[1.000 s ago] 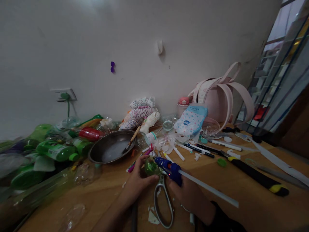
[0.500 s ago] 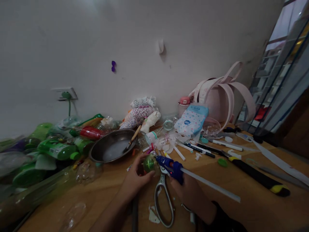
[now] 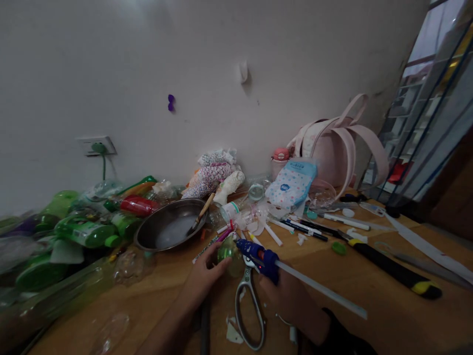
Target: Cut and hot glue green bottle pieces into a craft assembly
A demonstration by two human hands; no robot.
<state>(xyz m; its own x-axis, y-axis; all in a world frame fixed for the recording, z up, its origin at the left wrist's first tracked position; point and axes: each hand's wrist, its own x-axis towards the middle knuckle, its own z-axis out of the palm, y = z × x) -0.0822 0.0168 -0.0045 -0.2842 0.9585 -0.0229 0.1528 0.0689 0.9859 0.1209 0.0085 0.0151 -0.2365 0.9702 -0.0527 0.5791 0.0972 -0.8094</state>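
Note:
My left hand (image 3: 205, 271) is closed round a small clear green plastic piece (image 3: 226, 250), which looks like part of a bottle. In my right hand (image 3: 284, 293) is a blue hot glue gun (image 3: 258, 256), with a long white glue stick (image 3: 321, 287) jutting from its back. The gun's nozzle points left and sits close to the green piece; whether the two touch I cannot tell. Beneath the gun lie scissors (image 3: 250, 313) with grey handles, their blades hidden. A magenta marker (image 3: 225, 232) lies just beyond my left fingers.
A metal bowl (image 3: 172, 227) with a wooden-handled brush (image 3: 201, 213) stands behind my left hand. Plastic bottles (image 3: 86, 230) crowd the left. Several pens (image 3: 306, 229), a black-and-yellow cutter (image 3: 395, 268) and a green cap (image 3: 339, 248) lie to the right. A pink backpack (image 3: 328, 148) stands against the wall.
The green piece has turned slightly in my left hand, and the magenta marker behind it shows more. The glue gun stays close beside it. The whole view has shifted slightly.

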